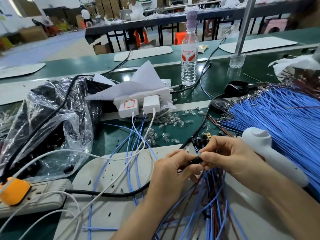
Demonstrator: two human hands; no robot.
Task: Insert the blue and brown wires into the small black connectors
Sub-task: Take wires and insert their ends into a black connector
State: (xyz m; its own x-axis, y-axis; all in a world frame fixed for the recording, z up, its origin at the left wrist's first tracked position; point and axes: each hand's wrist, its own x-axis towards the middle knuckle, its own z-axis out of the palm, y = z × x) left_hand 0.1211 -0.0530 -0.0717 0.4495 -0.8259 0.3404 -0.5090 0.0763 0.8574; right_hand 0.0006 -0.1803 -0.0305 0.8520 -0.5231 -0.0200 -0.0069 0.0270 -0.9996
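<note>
Tangled blue and brown wires [213, 196] hang beneath the hands. Left hand [173, 172] pinches a small black connector [196, 160] over the bench [110, 141], and right hand [230, 155] pinches a wire end [198, 152] at it. Misalignment could bend the terminal.

Nearer than the clear plastic water bottle [189, 54], the small black plastic connector [197, 160] is mostly covered by the pinching left hand [173, 172] and right hand [230, 158]. Whether a wire is seated cannot be told. Right of the bottle, the fan of blue wires [285, 115] runs off the edge.

Green bench [242, 78], blue wires [285, 118], water bottle [189, 61], power strip [43, 196], plastic bag [52, 110]
</note>
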